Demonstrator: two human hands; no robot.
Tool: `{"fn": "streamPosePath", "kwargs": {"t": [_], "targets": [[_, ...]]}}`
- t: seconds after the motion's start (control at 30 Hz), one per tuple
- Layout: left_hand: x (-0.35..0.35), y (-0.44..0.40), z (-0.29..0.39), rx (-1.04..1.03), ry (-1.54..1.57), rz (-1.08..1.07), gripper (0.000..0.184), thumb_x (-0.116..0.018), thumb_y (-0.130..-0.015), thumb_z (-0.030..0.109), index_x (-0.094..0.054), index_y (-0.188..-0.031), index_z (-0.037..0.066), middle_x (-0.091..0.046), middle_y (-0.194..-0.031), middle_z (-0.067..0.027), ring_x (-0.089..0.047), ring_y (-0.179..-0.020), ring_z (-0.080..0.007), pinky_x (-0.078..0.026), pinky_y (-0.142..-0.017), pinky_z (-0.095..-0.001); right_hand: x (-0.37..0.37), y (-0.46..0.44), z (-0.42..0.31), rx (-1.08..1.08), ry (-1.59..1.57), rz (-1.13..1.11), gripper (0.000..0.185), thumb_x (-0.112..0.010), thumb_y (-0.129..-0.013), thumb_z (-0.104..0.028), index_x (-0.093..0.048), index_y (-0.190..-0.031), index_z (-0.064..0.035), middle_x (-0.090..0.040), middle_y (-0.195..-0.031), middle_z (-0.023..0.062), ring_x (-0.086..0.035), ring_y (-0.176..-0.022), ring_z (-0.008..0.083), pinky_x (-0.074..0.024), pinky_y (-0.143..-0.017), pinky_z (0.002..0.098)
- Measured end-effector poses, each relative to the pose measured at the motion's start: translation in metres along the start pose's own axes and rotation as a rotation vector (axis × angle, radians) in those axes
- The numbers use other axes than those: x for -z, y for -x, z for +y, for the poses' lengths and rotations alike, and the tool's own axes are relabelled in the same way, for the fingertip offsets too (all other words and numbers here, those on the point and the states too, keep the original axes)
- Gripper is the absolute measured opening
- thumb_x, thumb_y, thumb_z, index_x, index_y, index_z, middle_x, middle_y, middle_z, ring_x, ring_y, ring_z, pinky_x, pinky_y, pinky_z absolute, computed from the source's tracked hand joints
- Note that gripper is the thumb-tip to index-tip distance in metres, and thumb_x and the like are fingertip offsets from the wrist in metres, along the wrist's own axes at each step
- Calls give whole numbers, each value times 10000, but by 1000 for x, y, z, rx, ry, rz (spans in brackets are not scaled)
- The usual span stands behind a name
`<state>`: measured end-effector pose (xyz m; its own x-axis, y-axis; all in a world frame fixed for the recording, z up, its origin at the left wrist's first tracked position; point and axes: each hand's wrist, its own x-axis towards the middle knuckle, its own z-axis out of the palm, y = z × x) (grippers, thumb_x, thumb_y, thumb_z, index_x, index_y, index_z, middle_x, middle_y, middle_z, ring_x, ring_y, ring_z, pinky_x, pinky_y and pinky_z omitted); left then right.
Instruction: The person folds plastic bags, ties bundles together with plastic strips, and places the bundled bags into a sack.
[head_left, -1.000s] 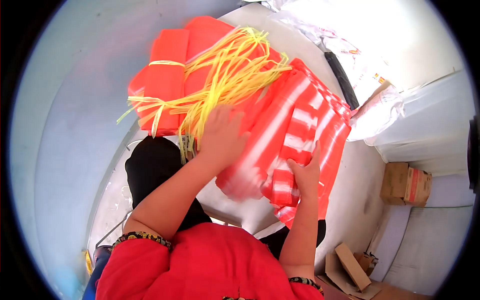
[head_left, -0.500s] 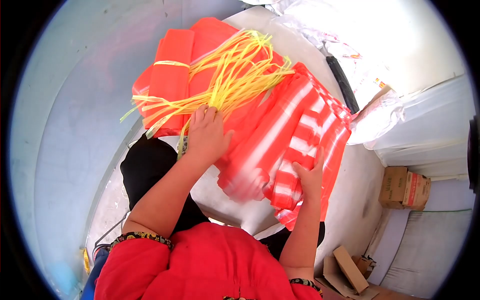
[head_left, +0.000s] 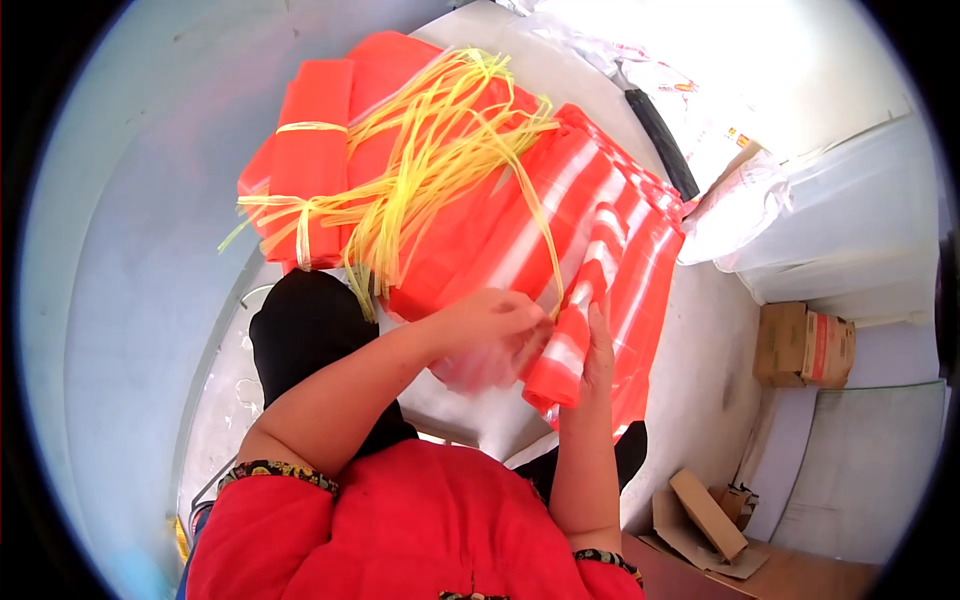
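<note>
A pile of yellow strips [head_left: 430,170] lies across red plastic material [head_left: 385,70]. My left hand [head_left: 495,320] is closed in a pinch near the middle, on one yellow strip drawn out of the pile towards the rolled bundle. My right hand [head_left: 597,355] wraps round the lower right side of a red-and-white striped roll [head_left: 580,320]. Under and beside this roll spread red-and-white striped sheets [head_left: 640,260]. A folded red bundle [head_left: 315,150], tied with yellow strips, rests at the upper left.
A pale table surface [head_left: 705,370] shows below and right of the sheets. A black rolled item [head_left: 662,143] and a white plastic bag [head_left: 735,205] lie at the upper right. Cardboard boxes [head_left: 785,345] stand at the right, with flattened cardboard [head_left: 705,520] lower down.
My left hand has moved from the yellow pile down and right, drawing a strip out. My right hand has lifted and turned the striped roll. The whole view has shifted slightly.
</note>
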<state>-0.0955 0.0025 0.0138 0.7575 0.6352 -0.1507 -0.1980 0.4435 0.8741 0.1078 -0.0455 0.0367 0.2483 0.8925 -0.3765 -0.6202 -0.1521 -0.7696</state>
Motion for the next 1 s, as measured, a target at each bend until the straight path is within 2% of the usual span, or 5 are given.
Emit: {"fn": "streamPosePath", "kwargs": {"t": [0.17, 0.27, 0.4, 0.67, 1.0], "targets": [[-23, 1, 36, 373, -37, -57, 478, -542, -1086, 435, -620, -1230, -14, -678, -955, -99, -587, -601, -141, -494, -485, -321, 3, 3, -8, 109, 180, -55, 828, -616, -980, -120, -168, -1676, -96, -410, -1581, 160, -496, -1379, 277, -483, -1090, 412], [-29, -11, 25, 179, -118, 89, 499, -593, -1059, 378, -502, -1362, -8, -668, -995, -137, -542, -526, -153, -455, -416, -325, 3, 3, -16, 143, 316, 16, 874, -644, -946, -61, -163, -1676, -86, -397, -1594, 159, -481, -1393, 274, -487, -1081, 390], [-30, -29, 4, -31, -299, 262, 724, -673, -958, 162, -264, -1546, 55, -643, -1232, -205, -641, -720, -171, -528, -571, -333, 18, -3, -6, 175, 495, 65, 917, -672, -930, -23, -146, -1679, -86, -392, -1584, 172, -502, -1349, 257, -504, -1050, 374], [-7, -45, -10, -337, -694, 416, 604, -657, -858, 55, -531, -1449, 40, -578, -1388, -194, -612, -1217, -287, -515, -1013, -379, 55, -2, -41, -12, 947, -51, 707, -653, -989, -58, -327, -1615, -87, -623, -1191, 81, -631, -928, 137, -546, -808, 284], [-17, -38, -2, -284, -1008, 480, 569, -691, -846, 112, -583, -1392, -4, -559, -1313, -211, -631, -1148, -377, -546, -958, -430, 61, 24, -63, 558, 1808, -129, 326, -712, -917, -97, -692, -1237, -34, -684, -1041, 130, -663, -850, 300, -544, -798, 392]]}}
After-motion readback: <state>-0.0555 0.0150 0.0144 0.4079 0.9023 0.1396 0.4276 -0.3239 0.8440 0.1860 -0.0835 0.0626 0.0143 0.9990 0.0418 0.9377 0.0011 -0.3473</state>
